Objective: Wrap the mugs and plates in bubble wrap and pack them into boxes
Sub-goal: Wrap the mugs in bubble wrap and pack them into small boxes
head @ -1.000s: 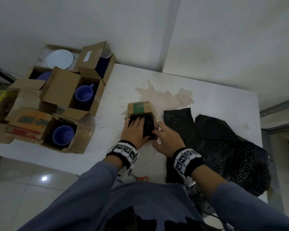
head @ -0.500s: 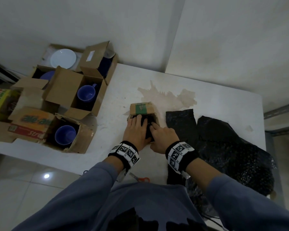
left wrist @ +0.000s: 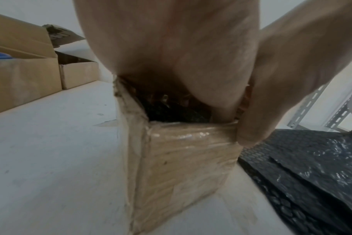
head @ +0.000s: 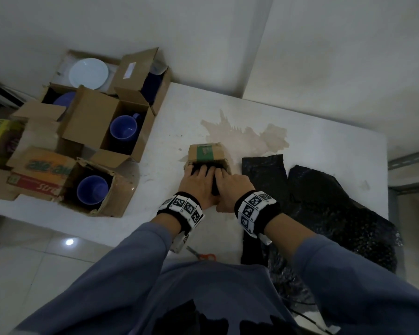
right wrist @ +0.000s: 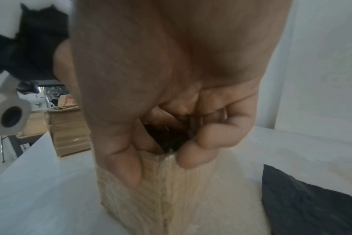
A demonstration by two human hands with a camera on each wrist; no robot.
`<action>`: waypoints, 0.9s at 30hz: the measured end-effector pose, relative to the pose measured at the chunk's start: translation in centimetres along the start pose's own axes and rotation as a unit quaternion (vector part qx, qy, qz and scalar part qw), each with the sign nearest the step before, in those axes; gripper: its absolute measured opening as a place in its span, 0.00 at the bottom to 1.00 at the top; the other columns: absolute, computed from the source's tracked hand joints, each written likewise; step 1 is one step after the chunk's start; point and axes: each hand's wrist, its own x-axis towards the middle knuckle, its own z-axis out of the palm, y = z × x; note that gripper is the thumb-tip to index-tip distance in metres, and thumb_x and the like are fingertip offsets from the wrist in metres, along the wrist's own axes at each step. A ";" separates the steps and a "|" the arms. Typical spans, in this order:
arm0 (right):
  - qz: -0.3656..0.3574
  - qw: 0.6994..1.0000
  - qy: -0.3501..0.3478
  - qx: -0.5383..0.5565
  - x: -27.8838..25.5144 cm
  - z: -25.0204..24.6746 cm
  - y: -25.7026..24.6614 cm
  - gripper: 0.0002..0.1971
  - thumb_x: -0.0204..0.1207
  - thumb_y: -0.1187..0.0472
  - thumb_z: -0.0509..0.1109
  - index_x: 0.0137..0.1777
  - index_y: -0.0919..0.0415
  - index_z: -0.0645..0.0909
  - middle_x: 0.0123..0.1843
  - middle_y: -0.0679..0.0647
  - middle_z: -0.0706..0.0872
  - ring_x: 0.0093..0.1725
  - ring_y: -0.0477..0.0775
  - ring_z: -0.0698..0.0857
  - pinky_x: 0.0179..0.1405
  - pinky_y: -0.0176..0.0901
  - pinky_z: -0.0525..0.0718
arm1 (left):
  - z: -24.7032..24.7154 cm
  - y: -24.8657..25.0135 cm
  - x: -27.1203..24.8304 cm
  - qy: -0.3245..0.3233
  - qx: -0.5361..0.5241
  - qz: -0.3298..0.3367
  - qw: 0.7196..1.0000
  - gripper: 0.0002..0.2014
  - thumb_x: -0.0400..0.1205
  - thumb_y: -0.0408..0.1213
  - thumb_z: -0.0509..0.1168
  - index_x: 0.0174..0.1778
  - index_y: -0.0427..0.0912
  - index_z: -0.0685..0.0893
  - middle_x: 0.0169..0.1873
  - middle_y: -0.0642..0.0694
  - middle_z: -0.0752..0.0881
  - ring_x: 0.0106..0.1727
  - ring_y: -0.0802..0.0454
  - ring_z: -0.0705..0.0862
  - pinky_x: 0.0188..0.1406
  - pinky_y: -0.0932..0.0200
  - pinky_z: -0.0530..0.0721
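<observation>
A small cardboard box [head: 207, 153] stands upright mid-table with a bundle in black bubble wrap [head: 217, 165] filling its mouth. My left hand [head: 198, 181] lies on top of the bundle with its fingers spread and pressing down. The left wrist view shows that palm over the box [left wrist: 181, 167] and the black bundle [left wrist: 171, 111] below the rim. My right hand [head: 229, 187] sits at the box's right near corner. In the right wrist view its thumb [right wrist: 127, 171] lies on the box's outer wall [right wrist: 181, 198] while its curled fingers [right wrist: 201, 151] hook over the rim onto the wrap.
Open cartons at the left hold blue mugs [head: 124, 128] [head: 92, 189], a white plate [head: 88, 73] and a blue plate [head: 64, 100]. Black bubble wrap sheets [head: 264, 175] [head: 336, 213] cover the table's right side. Red-handled scissors [head: 203, 256] lie at the white table's near edge [head: 107, 228].
My right hand has come in from the bundle's right side onto the box's corner, close beside the left hand. The black bundle sits lower in the box.
</observation>
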 end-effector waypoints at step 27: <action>-0.009 0.961 0.177 0.213 -1.5 0.9 2.0 0.25 0.69 0.39 0.69 0.65 0.46 0.79 0.58 0.46 0.86 0.52 0.54 0.86 0.49 0.49 0.85 | -0.6 -3.0 -3.3 0.157 -0.265 0.045 0.950 0.25 0.74 0.36 0.72 0.68 0.43 0.79 0.64 0.44 0.78 0.64 0.44 0.78 0.63 0.51 0.81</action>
